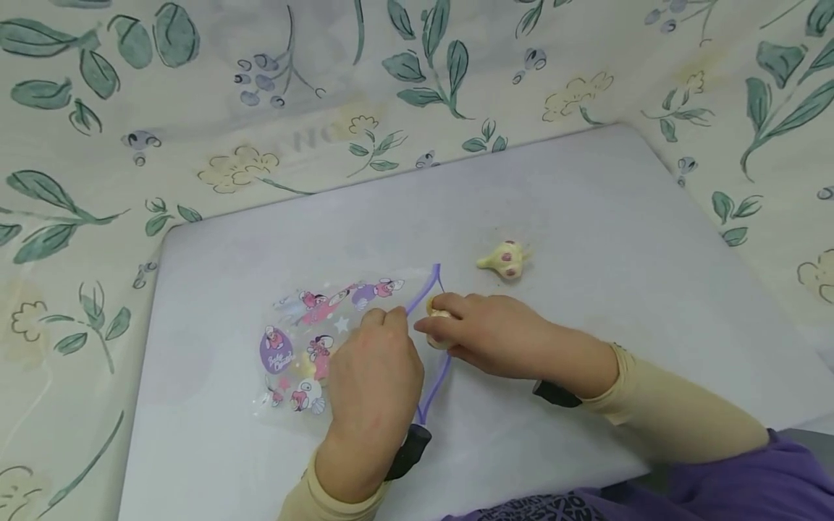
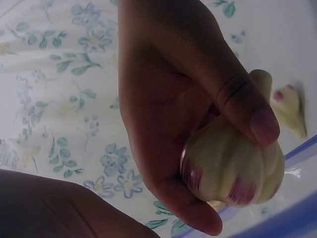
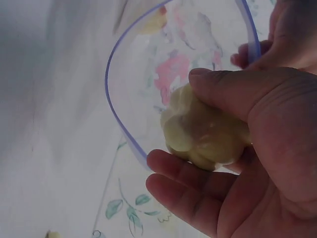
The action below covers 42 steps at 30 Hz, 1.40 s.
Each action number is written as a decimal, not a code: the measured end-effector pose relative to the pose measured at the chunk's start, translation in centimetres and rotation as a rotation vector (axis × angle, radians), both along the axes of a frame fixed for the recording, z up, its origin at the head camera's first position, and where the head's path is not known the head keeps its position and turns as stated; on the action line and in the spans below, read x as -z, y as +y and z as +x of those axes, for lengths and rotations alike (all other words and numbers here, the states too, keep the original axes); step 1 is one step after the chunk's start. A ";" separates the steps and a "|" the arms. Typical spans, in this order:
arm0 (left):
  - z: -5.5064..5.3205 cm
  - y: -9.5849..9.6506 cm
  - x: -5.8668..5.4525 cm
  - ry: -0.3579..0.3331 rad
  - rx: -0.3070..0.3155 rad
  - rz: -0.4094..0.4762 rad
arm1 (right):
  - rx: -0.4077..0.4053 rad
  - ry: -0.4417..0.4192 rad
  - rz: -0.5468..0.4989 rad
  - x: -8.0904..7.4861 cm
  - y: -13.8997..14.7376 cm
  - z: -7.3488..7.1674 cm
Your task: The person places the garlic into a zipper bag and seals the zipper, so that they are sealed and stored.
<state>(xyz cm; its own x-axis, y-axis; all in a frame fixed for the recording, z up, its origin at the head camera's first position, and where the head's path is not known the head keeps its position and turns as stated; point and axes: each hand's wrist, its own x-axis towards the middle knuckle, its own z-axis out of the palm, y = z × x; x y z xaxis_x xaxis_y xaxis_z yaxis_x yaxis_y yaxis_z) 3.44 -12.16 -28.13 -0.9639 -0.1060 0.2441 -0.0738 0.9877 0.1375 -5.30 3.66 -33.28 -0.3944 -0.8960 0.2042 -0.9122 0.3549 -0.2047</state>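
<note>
A garlic bulb (image 1: 439, 338) with purple patches (image 2: 241, 190) is held by my right hand (image 1: 498, 334), thumb on one side and fingers on the other. It is at the mouth of a clear zip bag (image 1: 287, 387) printed with pink cartoon figures. The bag's purple zip rim (image 3: 107, 82) stands spread apart. My left hand (image 1: 376, 373) grips that rim on the near left; in the right wrist view its fingers (image 3: 242, 55) curl at the rim. Something pale yellow (image 3: 154, 22) shows through the plastic, its kind unclear. The left hand covers part of the bag.
A second garlic bulb (image 1: 508, 260) with purple patches lies on the white table (image 1: 586, 202), beyond my right hand. Flower-patterned cloth (image 1: 313, 94) rises behind the table and along its sides. A black wrist device (image 1: 410, 452) sits under the left wrist.
</note>
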 end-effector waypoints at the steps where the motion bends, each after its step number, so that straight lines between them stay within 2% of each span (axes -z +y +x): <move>1: 0.0 0.0 0.0 -0.004 0.001 -0.001 | -0.009 0.004 -0.002 0.1 -0.1 0.1; 7: 0.1 0.3 -0.1 -0.021 0.003 0.008 | -0.039 0.012 0.014 0.3 -1.1 0.6; 15: 0.1 0.6 0.1 0.056 0.005 -0.001 | -0.078 -0.008 0.042 1.7 -2.7 0.2; 21: 0.5 1.0 0.3 0.083 0.001 -0.001 | -0.124 0.063 0.087 2.4 -3.4 0.1; 23: 0.5 1.2 0.4 0.087 0.007 -0.003 | -0.115 0.043 0.101 2.5 -3.7 0.2; 29: 0.4 1.4 0.3 0.094 0.027 -0.024 | -0.048 -0.097 0.161 2.5 -4.8 0.6; 34: 0.5 1.5 0.4 0.107 0.040 -0.035 | -0.025 -0.174 0.145 2.9 -5.9 0.6; 37: 0.4 1.6 0.4 0.107 0.050 -0.039 | -0.038 -0.188 0.147 3.3 -6.5 0.6; 42: 0.3 1.7 0.5 0.093 0.057 -0.059 | -0.128 -0.128 0.087 4.0 -7.7 1.1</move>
<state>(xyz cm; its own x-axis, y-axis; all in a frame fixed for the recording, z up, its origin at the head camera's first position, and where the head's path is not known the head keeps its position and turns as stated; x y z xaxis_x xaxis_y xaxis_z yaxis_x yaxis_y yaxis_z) 3.77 -10.50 -28.64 -0.9408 -0.0347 0.3373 -0.0069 0.9965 0.0831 -4.16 -4.04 -37.23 -0.2938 -0.9525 0.0796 -0.9195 0.2589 -0.2957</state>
